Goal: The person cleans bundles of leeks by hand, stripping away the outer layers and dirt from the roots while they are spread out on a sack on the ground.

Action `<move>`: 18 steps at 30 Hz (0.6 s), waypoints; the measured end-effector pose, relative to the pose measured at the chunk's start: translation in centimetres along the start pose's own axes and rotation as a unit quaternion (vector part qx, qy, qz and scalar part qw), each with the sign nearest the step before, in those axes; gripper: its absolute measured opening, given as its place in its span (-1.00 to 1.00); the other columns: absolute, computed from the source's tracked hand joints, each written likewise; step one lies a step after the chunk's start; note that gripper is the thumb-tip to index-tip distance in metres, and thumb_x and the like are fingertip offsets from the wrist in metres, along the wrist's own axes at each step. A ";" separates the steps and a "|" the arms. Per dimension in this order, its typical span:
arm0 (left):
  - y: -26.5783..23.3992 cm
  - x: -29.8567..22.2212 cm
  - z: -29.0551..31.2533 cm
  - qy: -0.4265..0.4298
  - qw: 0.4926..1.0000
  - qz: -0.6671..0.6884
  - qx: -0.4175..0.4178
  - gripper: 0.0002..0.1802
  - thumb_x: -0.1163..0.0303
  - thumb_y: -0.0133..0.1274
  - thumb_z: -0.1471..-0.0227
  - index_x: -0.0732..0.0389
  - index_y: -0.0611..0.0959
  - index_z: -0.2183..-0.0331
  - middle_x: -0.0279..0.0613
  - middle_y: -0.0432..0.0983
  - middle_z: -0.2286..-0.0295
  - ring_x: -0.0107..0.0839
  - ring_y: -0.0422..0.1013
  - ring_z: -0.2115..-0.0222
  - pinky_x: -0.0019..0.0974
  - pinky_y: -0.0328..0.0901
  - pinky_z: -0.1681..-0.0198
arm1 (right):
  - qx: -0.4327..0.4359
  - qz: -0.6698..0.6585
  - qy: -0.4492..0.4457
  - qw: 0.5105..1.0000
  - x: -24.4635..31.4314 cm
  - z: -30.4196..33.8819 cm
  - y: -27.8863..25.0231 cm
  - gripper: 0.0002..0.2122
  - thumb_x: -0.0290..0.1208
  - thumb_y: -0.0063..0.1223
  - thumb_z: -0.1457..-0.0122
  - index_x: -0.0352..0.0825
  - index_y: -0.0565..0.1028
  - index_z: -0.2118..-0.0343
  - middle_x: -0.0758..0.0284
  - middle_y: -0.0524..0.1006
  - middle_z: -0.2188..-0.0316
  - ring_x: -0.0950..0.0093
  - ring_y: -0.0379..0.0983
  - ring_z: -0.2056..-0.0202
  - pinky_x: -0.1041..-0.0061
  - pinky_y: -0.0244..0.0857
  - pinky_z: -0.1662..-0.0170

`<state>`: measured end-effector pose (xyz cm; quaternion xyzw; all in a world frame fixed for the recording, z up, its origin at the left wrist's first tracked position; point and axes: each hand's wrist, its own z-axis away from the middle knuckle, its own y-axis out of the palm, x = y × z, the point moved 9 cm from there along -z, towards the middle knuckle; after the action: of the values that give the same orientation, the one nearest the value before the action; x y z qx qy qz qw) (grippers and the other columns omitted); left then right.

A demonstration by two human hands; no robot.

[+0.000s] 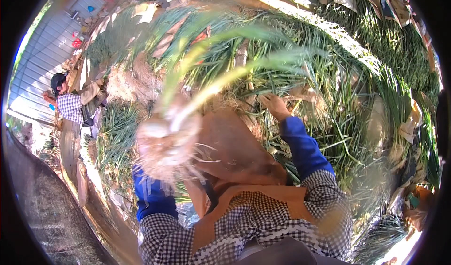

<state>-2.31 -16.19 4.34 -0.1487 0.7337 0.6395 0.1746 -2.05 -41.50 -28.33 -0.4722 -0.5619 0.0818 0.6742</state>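
Note:
Close to the camera, at centre left, my left hand (pixel 177 106) is closed around a small bunch of green onions (pixel 169 150). Their pale, stringy roots hang toward me, while the long green leaves fan out up and to the right. Motion blur and the roots hide most of that hand's fingers. Farther out, right of the middle, my right hand (pixel 275 106) reaches onto a heap of green onions (pixel 263 77). Its fingers look stretched out on the stalks and it holds nothing that I can see.
A brown apron (pixel 235 145) covers my lap. More green onions (pixel 394 35) lie in thick rows at the far right. At the left, another person (pixel 70 100) sits by a corrugated metal wall (pixel 47 63). A dark, curved surface (pixel 47 208) stands at the lower left.

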 end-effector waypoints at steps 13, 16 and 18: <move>-21.6 -4.2 0.2 0.185 0.950 -0.065 -0.242 -0.53 0.52 -0.05 0.13 0.33 0.36 0.09 -0.16 0.40 0.40 -0.44 0.33 0.51 -0.45 0.25 0.50 | 0.137 0.063 -0.081 0.985 3.0 -2.6 4.9 -0.74 -0.17 -0.03 -0.04 -0.29 0.42 0.37 0.15 0.48 0.42 0.24 0.42 0.34 0.33 0.25 0.28; -30.5 3.3 0.7 0.189 0.893 0.044 -0.406 -0.66 0.51 -0.01 0.12 0.31 0.43 0.20 -0.16 0.42 0.37 -0.39 0.38 0.40 -0.35 0.34 0.25 | 0.190 -0.080 0.037 0.978 2.8 2.7 2.4 -0.79 -0.25 -0.04 -0.06 -0.33 0.39 0.44 0.15 0.44 0.51 0.22 0.38 0.44 0.34 0.22 0.36; -32.3 8.9 -2.2 0.089 0.898 -0.034 -0.430 -0.75 0.49 0.05 0.14 0.28 0.46 0.31 -0.20 0.42 0.39 -0.39 0.38 0.36 -0.42 0.29 0.14 | 0.119 -0.236 0.015 0.964 -2.0 5.5 2.6 -0.79 -0.29 -0.04 -0.08 -0.36 0.42 0.36 0.15 0.44 0.52 0.25 0.38 0.45 0.38 0.25 0.36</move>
<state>3.79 -22.73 -28.00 -0.2905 0.3942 0.8705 0.0492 -6.25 -38.39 -32.06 -0.2435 -0.6338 -0.0205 0.7339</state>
